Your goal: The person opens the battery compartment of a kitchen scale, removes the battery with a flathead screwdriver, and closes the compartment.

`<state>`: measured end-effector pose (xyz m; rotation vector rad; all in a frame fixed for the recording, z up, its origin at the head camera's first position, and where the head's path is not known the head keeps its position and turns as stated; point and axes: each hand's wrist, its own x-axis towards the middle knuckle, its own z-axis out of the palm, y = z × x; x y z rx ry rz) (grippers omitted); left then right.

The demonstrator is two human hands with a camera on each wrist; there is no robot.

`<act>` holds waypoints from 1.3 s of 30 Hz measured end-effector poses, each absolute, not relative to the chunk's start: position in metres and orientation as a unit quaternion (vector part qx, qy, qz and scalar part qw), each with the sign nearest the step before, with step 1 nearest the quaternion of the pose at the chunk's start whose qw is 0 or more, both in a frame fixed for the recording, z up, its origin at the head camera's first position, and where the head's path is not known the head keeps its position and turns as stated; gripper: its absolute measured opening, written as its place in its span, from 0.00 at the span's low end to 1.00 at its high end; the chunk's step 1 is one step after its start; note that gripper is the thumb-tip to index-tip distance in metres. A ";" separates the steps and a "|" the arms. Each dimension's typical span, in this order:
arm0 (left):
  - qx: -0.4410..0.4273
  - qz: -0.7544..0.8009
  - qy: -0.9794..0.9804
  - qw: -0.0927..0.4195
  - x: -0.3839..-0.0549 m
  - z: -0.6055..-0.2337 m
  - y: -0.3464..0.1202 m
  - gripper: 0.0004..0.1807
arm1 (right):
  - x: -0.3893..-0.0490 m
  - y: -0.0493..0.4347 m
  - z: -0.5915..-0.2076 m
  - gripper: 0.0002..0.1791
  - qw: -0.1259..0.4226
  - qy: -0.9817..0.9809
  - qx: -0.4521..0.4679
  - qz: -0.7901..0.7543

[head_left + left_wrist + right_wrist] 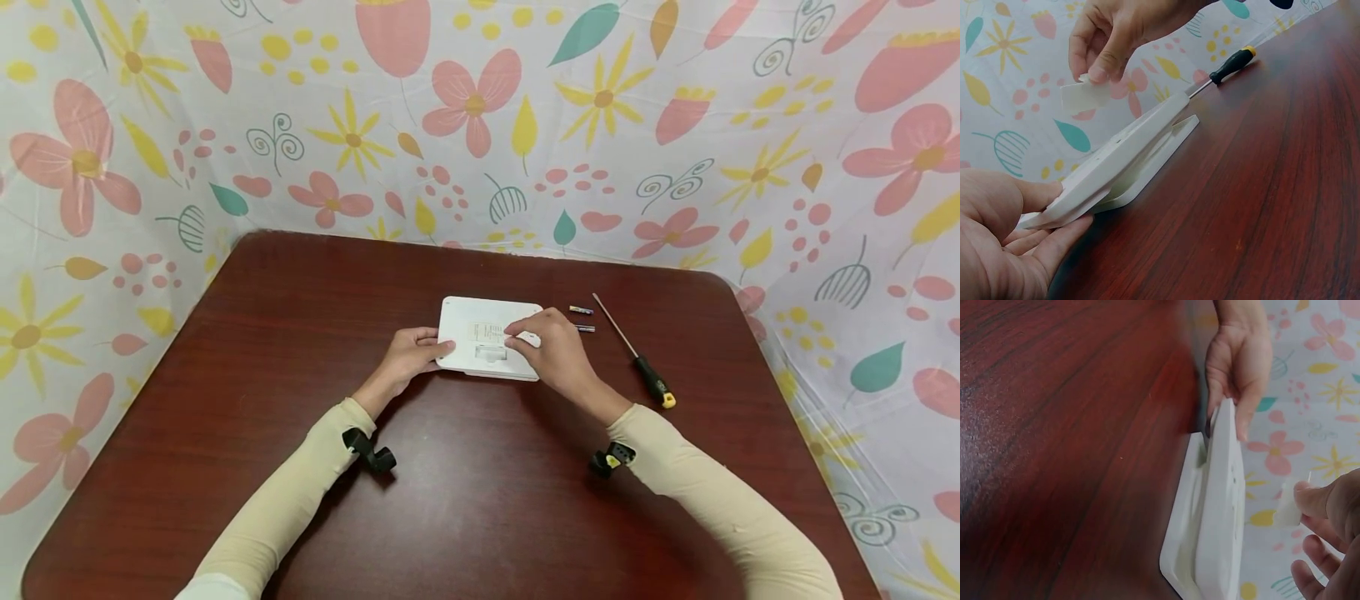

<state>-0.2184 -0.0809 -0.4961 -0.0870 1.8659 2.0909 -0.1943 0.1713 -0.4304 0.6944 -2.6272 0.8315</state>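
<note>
A white square device (457,315) lies back side up on the table, showing a printed label and an uncovered battery compartment (491,353). My left hand (407,357) grips its left edge, thumb on top and fingers beneath; in the left wrist view the device (1122,153) is tilted, with a second white part under it. Above the device, my right hand (558,354) pinches a small white battery cover (1082,98) between thumb and forefinger. The cover (1286,509) is apart from the device, and the other right fingers are loosely bent.
Two small batteries, one (581,310) behind the other (585,328), lie right of the device, near my right hand. Farther right is a screwdriver (651,379) with a black and yellow handle. A flower-patterned cloth (472,167) hangs behind the dark red-brown table (450,500).
</note>
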 end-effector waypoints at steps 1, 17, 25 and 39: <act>-0.030 0.735 0.656 0.168 -0.218 -0.496 -0.081 0.23 | -0.194 0.170 -0.431 0.07 0.151 -0.915 0.243 0.283; -0.034 0.740 0.649 0.172 -0.218 -0.496 -0.081 0.23 | -0.190 0.158 -0.449 0.06 0.192 -0.912 0.316 0.176; -0.034 0.744 0.646 0.167 -0.217 -0.495 -0.081 0.22 | -0.190 0.155 -0.456 0.04 0.204 -0.907 0.335 0.155; -0.033 0.744 0.647 0.164 -0.218 -0.496 -0.081 0.23 | -0.190 0.153 -0.460 0.03 0.228 -0.895 0.356 0.142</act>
